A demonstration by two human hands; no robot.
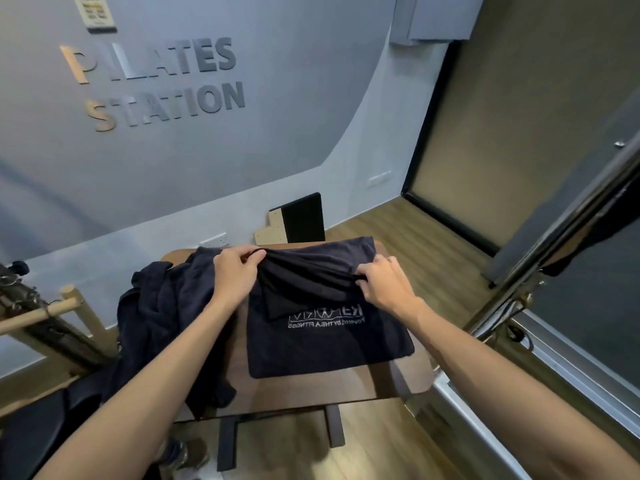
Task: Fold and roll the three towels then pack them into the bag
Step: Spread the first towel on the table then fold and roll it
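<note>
A dark navy towel [329, 348] with white printed lettering lies spread on the small wooden table [311, 389]. Its far part is lifted and bunched between my hands. My left hand [235, 271] pinches the raised fabric at the far left, and my right hand [384, 282] grips the fabric at the right. A heap of more dark towels [159, 317] lies crumpled on the table's left side and hangs over its edge. I cannot make out a bag.
A wall with large lettering rises behind the table. A black and wooden board [298, 220] leans against it. A wooden bar and frame [52, 313] stand at the left, a metal pole [554, 258] and rail at the right. Wooden floor surrounds the table.
</note>
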